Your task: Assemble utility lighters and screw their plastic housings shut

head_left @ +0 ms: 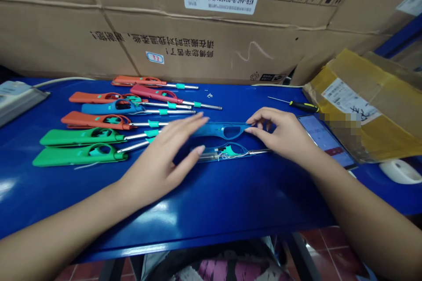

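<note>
Right hand (280, 134) pinches the right end of a blue shell half (216, 130) between thumb and fingertips, while the left hand (160, 151) is spread over its other end, fingers straight and thumb apart; whether those fingers press on it cannot be told. The shell half is set lengthwise between the hands, just beyond an open lighter (229, 150) with white wires and a metal tube pointing right. To the left, on the blue table (214, 215), lie two green lighters (75, 156), three orange lighters (90, 119), a red lighter (153, 93) and a blue lighter (107, 108). Beyond the right hand is a screwdriver (303, 106), with small pale bits (210, 95) farther left. Near the right forearm lie a phone (325, 138), a yellow-taped parcel (382, 127) and a white mouse (400, 171); a large cardboard box (231, 30) stands behind
</note>
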Demonstrator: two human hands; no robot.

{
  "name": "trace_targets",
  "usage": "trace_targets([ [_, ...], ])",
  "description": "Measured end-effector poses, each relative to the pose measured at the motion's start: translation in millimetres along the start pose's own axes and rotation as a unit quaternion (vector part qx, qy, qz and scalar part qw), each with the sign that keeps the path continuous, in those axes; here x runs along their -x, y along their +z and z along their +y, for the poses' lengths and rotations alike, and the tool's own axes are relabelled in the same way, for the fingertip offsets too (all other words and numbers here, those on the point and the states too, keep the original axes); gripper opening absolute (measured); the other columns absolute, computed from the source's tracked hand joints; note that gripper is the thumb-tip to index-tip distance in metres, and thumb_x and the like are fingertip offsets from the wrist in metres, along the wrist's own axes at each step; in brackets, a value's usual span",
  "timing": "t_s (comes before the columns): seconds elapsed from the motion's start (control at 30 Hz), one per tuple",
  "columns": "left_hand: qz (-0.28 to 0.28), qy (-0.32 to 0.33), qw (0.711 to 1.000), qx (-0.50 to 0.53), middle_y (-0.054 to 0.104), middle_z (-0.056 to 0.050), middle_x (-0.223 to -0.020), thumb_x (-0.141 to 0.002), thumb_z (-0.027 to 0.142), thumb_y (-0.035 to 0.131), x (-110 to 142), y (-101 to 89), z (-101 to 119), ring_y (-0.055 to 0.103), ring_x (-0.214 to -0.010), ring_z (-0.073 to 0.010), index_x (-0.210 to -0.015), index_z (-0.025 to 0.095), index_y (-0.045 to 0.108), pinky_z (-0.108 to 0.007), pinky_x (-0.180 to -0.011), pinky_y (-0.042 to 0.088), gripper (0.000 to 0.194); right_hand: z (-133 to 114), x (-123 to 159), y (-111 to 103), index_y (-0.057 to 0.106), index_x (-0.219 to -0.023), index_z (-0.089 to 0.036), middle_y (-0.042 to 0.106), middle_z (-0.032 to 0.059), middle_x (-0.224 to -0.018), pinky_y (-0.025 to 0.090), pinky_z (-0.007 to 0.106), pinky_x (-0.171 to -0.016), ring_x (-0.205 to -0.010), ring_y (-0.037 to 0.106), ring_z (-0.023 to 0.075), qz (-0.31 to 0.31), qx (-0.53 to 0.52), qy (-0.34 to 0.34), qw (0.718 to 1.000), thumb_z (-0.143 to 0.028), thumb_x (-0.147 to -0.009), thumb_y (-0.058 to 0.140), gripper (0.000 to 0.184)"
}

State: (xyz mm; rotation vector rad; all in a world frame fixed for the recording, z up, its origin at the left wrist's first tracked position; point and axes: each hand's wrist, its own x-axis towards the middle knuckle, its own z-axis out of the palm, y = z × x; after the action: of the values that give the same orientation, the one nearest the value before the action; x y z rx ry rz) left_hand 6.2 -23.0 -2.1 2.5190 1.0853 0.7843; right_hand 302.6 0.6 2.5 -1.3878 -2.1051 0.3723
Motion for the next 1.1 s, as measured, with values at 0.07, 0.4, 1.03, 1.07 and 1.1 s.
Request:
trace_targets([
  [0.07, 0.064, -0.045, 0.997, 0.017, 0.053, -0.008, -0.153, -0.102, 0.037, 0.055, -4, -5.8, -3, 0.047, -0.143, -0.0252, -0.15, 0.019, 0.048, -0.044, -0.123, 0.036, 0.051, -7, 2, -5, 0.068, -0.091, -0.022, 0.069, 0.0041, -0.086, 0.049, 0.036, -0.067, -0.07, 0.06, 0.0175, 0.033, 0.001, -0.04, 0.999, -0.026, -0.09, 0.07, 0.005],
  [0.4, 0.031, -0.258, 0.922, 0.287, 0.081, -0.007, -0.1, -0.087, 0.06, 0.07, -17, -11.8, -4, 0.075, -0.083, -0.0214, -0.103, 0.021, 0.081, -0.031, -0.074, 0.063, 0.043, -13, 9, -10, 0.06, -0.093, -0.023, 0.071, 0.0029, -0.091, 0.051, 0.036, -0.077, -0.087, 0.069, 0.0203, 0.102, 0.091, -0.225, 0.965, -0.007, -0.086, 0.064, 0.017],
  [1.03, 0.006, 0.064, 0.995, 0.072, 0.079, -0.005, -0.11, -0.087, 0.03, 0.079, -7, 12.9, -10, 0.072, -0.097, -0.0191, -0.116, 0.019, 0.075, -0.036, -0.094, 0.056, 0.031, -8, 11, -25, 0.071, -0.09, -0.021, 0.069, 0.0026, -0.091, 0.044, 0.03, -0.072, -0.081, 0.062, 0.0171, -0.226, 0.044, -0.107, 0.967, -0.032, -0.092, 0.07, 0.012],
  [1.07, 0.003, 0.066, 0.996, 0.067, 0.079, -0.004, -0.11, -0.087, 0.031, 0.079, -7, 13.0, -10, 0.071, -0.097, -0.0192, -0.116, 0.019, 0.075, -0.036, -0.093, 0.056, 0.031, -7, 11, -25, 0.071, -0.09, -0.021, 0.069, 0.0027, -0.093, 0.044, 0.03, -0.073, -0.082, 0.062, 0.0173, -0.228, 0.05, -0.108, 0.966, -0.032, -0.092, 0.07, 0.012],
  [1.1, 0.0, 0.067, 0.996, 0.063, 0.079, -0.004, -0.111, -0.088, 0.031, 0.078, -6, 13.0, -10, 0.071, -0.098, -0.0192, -0.116, 0.019, 0.075, -0.036, -0.093, 0.056, 0.031, -7, 11, -24, 0.071, -0.09, -0.021, 0.069, 0.0026, -0.093, 0.044, 0.03, -0.073, -0.082, 0.062, 0.0173, -0.232, 0.056, -0.108, 0.965, -0.032, -0.092, 0.07, 0.012],
])
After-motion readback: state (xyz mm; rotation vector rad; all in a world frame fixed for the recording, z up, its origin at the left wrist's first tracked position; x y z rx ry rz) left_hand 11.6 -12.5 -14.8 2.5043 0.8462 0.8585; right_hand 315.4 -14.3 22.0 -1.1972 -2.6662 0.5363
